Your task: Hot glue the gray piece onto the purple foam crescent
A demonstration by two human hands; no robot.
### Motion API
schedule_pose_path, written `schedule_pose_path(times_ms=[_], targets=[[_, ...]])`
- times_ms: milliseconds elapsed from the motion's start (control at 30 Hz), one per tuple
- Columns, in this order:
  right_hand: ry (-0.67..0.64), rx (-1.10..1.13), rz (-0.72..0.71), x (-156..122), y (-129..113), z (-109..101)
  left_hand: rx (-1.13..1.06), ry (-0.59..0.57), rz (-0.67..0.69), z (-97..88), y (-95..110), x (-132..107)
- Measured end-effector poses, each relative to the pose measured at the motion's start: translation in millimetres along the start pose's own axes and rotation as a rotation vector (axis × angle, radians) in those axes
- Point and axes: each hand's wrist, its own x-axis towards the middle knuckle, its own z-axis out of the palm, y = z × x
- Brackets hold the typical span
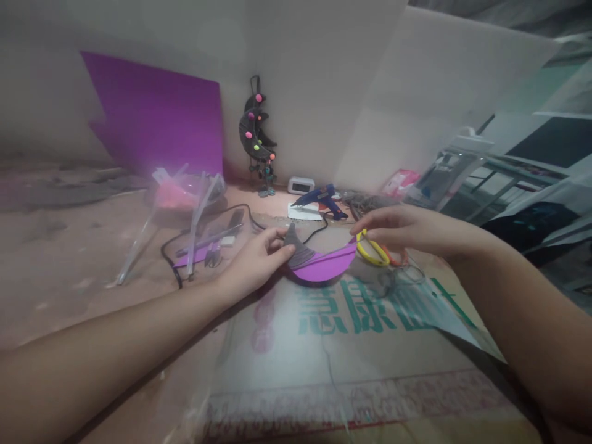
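My left hand (259, 262) pinches the grey end of a purple crescent-shaped piece (321, 265), holding it just above a printed sack sheet (342, 345). The fingers of my right hand (398, 229) are closed round the yellow handle of a pair of scissors (377, 251), right beside the crescent's right tip. An orange part of the scissors shows under the hand. Their blades are hidden or blurred.
A blue glue gun (321, 198) lies on white paper at the back, with a small white clock (301, 185) beside it. A black moon-shaped hanging (255, 139) leans on the wall next to a purple sheet (161, 117). A plastic bag (185, 194), a black cable (203, 231) and pens lie left.
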Motion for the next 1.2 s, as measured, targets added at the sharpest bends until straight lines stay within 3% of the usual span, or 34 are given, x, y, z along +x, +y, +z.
schedule_pose_path(times_ms=[200, 300, 400, 567, 633, 733, 833, 967, 1133, 1200], targets=[[0.119, -0.195, -0.002, 13.0, 25.3, -12.5, -0.015, -0.015, -0.015, 0.6, 0.7, 0.0], [0.164, -0.176, 0.025, 17.7, 24.2, -2.3, -0.04, -0.013, -0.036, 1.6, 2.0, -0.1], [0.311, -0.175, 0.013, 25.4, 25.0, 13.8, -0.05, -0.031, -0.032, 1.8, 0.5, 0.3], [0.549, -0.21, -0.16, 40.4, 35.2, 34.7, -0.049, -0.05, -0.044, 0.6, -1.6, 0.1], [0.59, -0.221, -0.226, 39.8, 31.5, 39.5, -0.06, -0.047, -0.026, -0.4, -1.1, -0.4], [0.624, -0.17, -0.209, 30.1, 15.1, 48.8, -0.056, -0.033, 0.012, -1.6, 0.7, -0.8], [0.596, -0.224, -0.322, 18.6, -2.0, 63.7, -0.068, -0.011, 0.023, -1.5, 3.0, -1.0], [0.44, -0.288, -0.46, 14.8, -8.6, 71.8, -0.025, -0.039, 0.035, 0.1, 3.3, -1.3], [0.259, 0.044, -0.093, 21.7, 5.8, 45.9, -0.024, -0.052, 0.052, 0.8, -2.4, -0.3], [0.178, 0.233, -0.049, 23.4, 12.3, 40.9, -0.038, -0.055, 0.029, 0.4, -2.9, 0.1]])
